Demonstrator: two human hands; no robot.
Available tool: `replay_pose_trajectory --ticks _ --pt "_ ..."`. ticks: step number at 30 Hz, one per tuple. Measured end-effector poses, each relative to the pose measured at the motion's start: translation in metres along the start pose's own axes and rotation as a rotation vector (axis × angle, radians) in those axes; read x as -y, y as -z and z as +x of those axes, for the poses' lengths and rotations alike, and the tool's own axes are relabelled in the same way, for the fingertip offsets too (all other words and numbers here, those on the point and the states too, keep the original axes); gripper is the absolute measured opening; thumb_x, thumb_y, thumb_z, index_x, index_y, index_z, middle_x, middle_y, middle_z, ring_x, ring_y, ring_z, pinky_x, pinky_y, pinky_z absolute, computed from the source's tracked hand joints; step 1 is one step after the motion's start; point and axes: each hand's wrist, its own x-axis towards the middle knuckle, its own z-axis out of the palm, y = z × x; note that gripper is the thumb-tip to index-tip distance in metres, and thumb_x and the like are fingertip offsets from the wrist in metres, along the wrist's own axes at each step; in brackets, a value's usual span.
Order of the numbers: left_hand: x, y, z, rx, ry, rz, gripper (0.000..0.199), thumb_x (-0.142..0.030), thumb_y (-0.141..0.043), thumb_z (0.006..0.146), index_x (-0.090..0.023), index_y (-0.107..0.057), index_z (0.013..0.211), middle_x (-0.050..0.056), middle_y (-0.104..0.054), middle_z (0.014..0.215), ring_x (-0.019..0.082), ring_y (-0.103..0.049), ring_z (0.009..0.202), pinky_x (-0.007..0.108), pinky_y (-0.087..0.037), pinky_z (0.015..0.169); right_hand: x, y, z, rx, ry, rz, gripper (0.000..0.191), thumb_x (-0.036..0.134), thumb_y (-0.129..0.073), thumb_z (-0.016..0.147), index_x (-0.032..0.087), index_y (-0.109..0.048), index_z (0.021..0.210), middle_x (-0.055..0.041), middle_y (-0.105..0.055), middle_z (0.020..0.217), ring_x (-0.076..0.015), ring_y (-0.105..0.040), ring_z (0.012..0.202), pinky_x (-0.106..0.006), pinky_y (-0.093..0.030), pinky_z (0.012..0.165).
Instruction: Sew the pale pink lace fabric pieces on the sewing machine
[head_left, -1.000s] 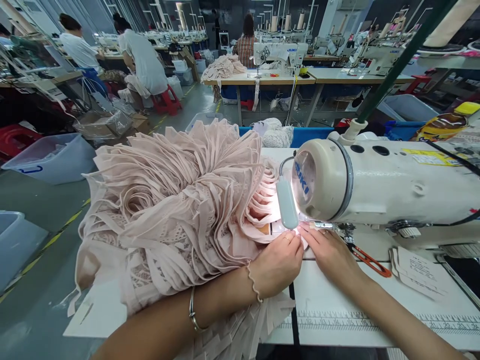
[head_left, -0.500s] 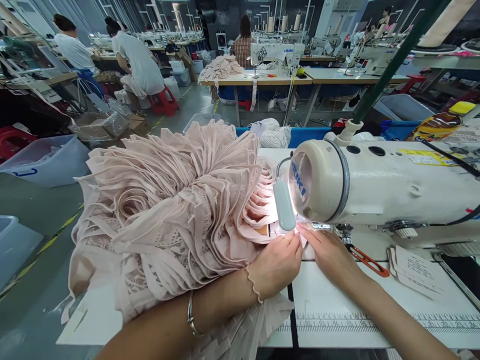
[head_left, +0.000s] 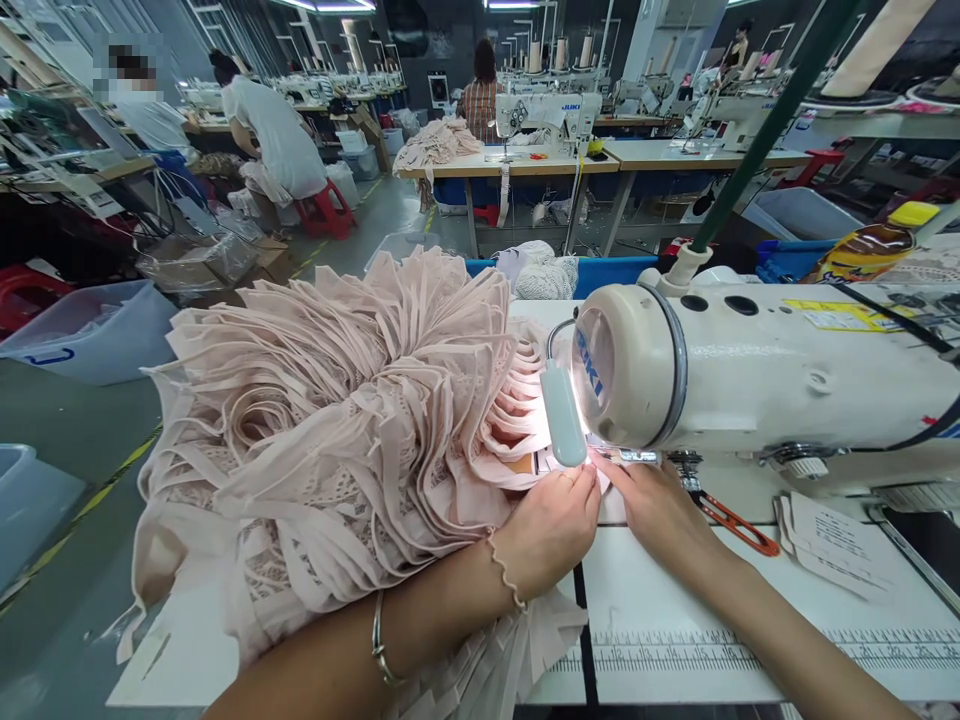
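A large pile of pale pink lace fabric pieces (head_left: 337, 420) lies left of the white sewing machine (head_left: 765, 370). My left hand (head_left: 559, 515) is closed, its fingertips pinching the edge of a pink piece just below the grey lamp (head_left: 564, 415). Beside it, my right hand (head_left: 656, 505) reaches in from the right, fingers extended onto the same fabric near the needle area. The lamp and machine head hide the needle. More pink strips (head_left: 495, 650) hang below my left wrist at the table's front edge.
Orange-handled snips (head_left: 739, 525) and paper labels (head_left: 829, 545) lie right of my right hand. A ruler strip (head_left: 675, 650) runs along the table front. Plastic bins (head_left: 97, 330) stand on the floor at left. People sit at machines farther back, one on a red stool (head_left: 326, 208).
The whole view has shifted slightly. Both hands stay at nearly the same place by the lamp, still on the fabric.
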Motion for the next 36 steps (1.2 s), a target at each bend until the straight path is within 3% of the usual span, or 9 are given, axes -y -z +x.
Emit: replay_pose_trajectory --ticks 5,12,16,21,24,28,32,36 --pt "0.001 -0.004 -0.001 -0.030 0.025 -0.011 0.030 -0.002 -0.033 0.099 -0.003 -0.061 0.112 0.018 -0.067 0.115 0.024 -0.067 0.103 0.038 -0.054 0.088 0.003 -0.001 0.002 -0.016 -0.014 -0.001 0.052 0.003 -0.032 0.085 0.027 -0.066 0.117 -0.0049 -0.066 0.079 -0.0217 -0.061 0.075 -0.039 -0.048 0.081" --pt "0.002 -0.007 0.000 0.012 0.022 -0.011 0.030 -0.004 -0.035 0.101 -0.002 -0.059 0.119 0.020 -0.066 0.117 0.024 -0.067 0.106 0.039 -0.053 0.092 0.004 -0.002 0.004 -0.002 -0.038 -0.003 0.056 0.003 -0.031 0.086 0.026 -0.063 0.126 -0.0033 -0.062 0.070 -0.0209 -0.059 0.069 -0.034 -0.046 0.072" --pt "0.003 -0.008 0.000 0.015 0.024 -0.009 0.032 -0.003 -0.032 0.100 -0.002 -0.058 0.119 0.020 -0.066 0.118 0.024 -0.067 0.106 0.040 -0.052 0.093 0.005 0.002 0.006 0.021 -0.036 -0.022 0.063 -0.002 -0.031 0.082 0.026 -0.061 0.130 -0.0050 -0.068 0.081 -0.0206 -0.062 0.072 -0.034 -0.048 0.073" --pt "0.002 -0.002 0.000 0.021 0.028 0.004 0.036 -0.004 -0.029 0.100 -0.001 -0.054 0.126 0.020 -0.066 0.118 0.024 -0.066 0.105 0.041 -0.050 0.094 0.004 0.000 0.008 0.014 -0.039 0.006 0.052 0.001 -0.033 0.085 0.023 -0.068 0.117 -0.0082 -0.072 0.093 -0.0214 -0.066 0.079 -0.035 -0.052 0.076" --pt "0.007 0.005 -0.001 0.010 0.014 0.042 0.030 -0.003 -0.032 0.099 -0.004 -0.059 0.111 0.016 -0.068 0.103 0.022 -0.067 0.094 0.037 -0.051 0.090 0.002 0.000 0.007 -0.031 -0.073 0.113 0.053 0.002 -0.032 0.084 0.024 -0.071 0.112 -0.0071 -0.074 0.092 -0.0198 -0.067 0.076 -0.033 -0.055 0.072" --pt "0.022 0.015 -0.004 0.048 0.054 -0.011 0.023 -0.001 -0.039 0.096 -0.014 -0.055 0.085 0.009 -0.066 0.088 0.020 -0.066 0.083 0.033 -0.052 0.077 0.001 0.002 0.003 -0.114 -0.164 0.312 0.052 0.005 -0.036 0.084 0.031 -0.074 0.108 -0.0012 -0.076 0.102 -0.0172 -0.071 0.087 -0.030 -0.059 0.074" --pt "0.035 0.022 -0.005 0.078 0.068 -0.165 0.014 -0.005 -0.046 0.097 -0.015 -0.056 0.097 0.008 -0.067 0.103 0.020 -0.066 0.098 0.034 -0.053 0.088 0.001 0.000 -0.002 -0.092 -0.158 0.341 0.054 0.006 -0.036 0.084 0.033 -0.074 0.108 0.0017 -0.076 0.105 -0.0168 -0.071 0.090 -0.032 -0.061 0.076" --pt "0.037 0.020 -0.001 0.107 0.113 -0.207 0.015 -0.010 -0.048 0.099 -0.015 -0.058 0.107 0.008 -0.067 0.110 0.020 -0.064 0.105 0.033 -0.054 0.087 0.001 -0.004 -0.003 -0.160 -0.068 0.272 0.050 0.006 -0.037 0.087 0.028 -0.073 0.114 -0.0018 -0.073 0.116 -0.0186 -0.069 0.103 -0.036 -0.058 0.091"
